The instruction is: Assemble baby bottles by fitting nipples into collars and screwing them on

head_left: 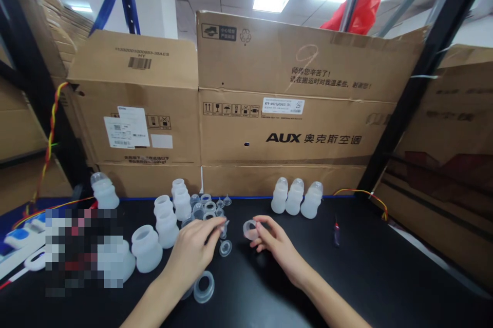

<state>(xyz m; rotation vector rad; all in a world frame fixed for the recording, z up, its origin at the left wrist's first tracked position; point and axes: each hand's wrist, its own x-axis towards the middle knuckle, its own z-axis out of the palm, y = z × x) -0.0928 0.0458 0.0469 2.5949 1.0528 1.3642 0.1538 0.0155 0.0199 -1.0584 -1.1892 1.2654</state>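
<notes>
My right hand point(274, 245) pinches a small clear ring-shaped cap point(250, 229) above the black table point(346, 276). My left hand point(196, 248) is curled with fingertips pinched on a tiny clear part point(224, 227) that I cannot make out well. Just below lie a small clear ring point(225, 248) and a larger translucent ring point(204, 287). Left of my left hand stand open white silicone bottles point(166, 220), and behind them a cluster of small clear caps point(208, 206).
Three capped white bottles point(295, 196) stand at the back near cardboard boxes point(277, 128). One more capped bottle point(103, 190) is at the far left. A small dark pen-like tool point(337, 233) lies right. A blurred patch covers the left table area.
</notes>
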